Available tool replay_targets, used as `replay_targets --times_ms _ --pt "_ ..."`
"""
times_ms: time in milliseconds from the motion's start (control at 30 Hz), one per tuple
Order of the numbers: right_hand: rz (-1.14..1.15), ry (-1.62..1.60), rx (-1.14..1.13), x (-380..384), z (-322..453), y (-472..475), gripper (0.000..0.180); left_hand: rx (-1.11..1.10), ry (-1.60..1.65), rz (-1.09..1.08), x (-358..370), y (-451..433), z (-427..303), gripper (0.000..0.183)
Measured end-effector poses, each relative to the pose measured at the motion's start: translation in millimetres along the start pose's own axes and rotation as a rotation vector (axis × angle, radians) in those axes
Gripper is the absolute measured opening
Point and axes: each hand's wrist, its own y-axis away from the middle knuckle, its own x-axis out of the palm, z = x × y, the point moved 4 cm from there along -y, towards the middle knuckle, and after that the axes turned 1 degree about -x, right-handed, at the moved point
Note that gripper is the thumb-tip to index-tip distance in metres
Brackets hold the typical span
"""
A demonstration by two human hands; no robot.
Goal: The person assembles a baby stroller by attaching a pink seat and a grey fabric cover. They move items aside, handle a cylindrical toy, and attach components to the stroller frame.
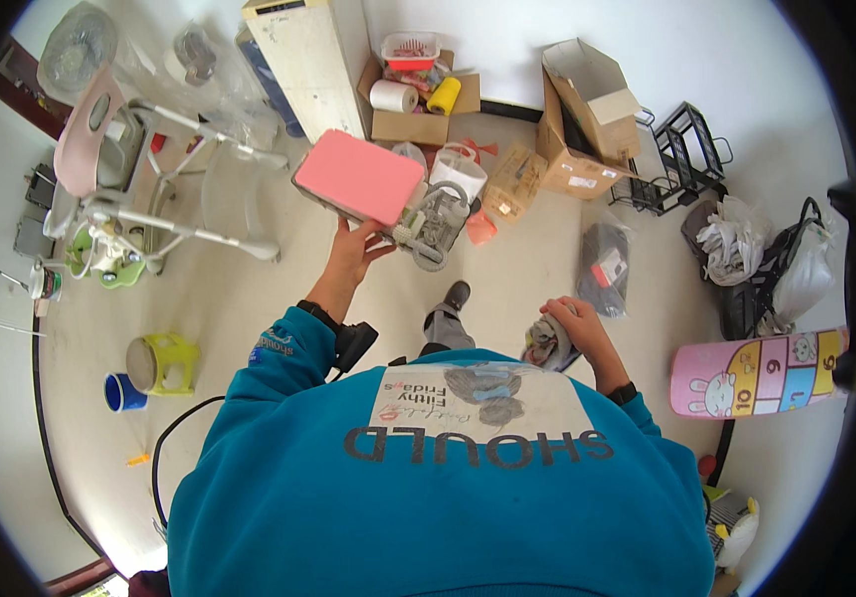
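Observation:
My left hand grips the near edge of a box with a pink lid, held tilted above the floor. Just right of the box is a grey basket with small bottles and other items in it; whether my fingers touch it cannot be told. My right hand is closed on a bundled greyish cloth, low at my right side. My foot in a dark shoe shows between the two hands.
A pink and white folding chair stands at left, with a green stool nearer. Cardboard boxes line the far wall beside a black metal rack. Plastic bags and a rolled pink mat lie at right.

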Motion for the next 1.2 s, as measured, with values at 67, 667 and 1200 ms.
replay_targets --times_ms 67,667,1200 --pt "-0.050 -0.022 -0.020 -10.5 -4.4 -29.8 0.029 -0.011 0.020 0.001 3.6 -39.3 -2.5 0.062" --pt "-0.243 -0.033 0.138 -50.9 53.1 -219.2 0.028 -0.083 0.055 -0.073 85.6 -394.2 -51.2 0.027" --pt "-0.486 -0.289 0.769 51.4 62.4 -223.7 0.028 0.031 0.187 -0.050 102.1 -761.9 -61.8 0.038"
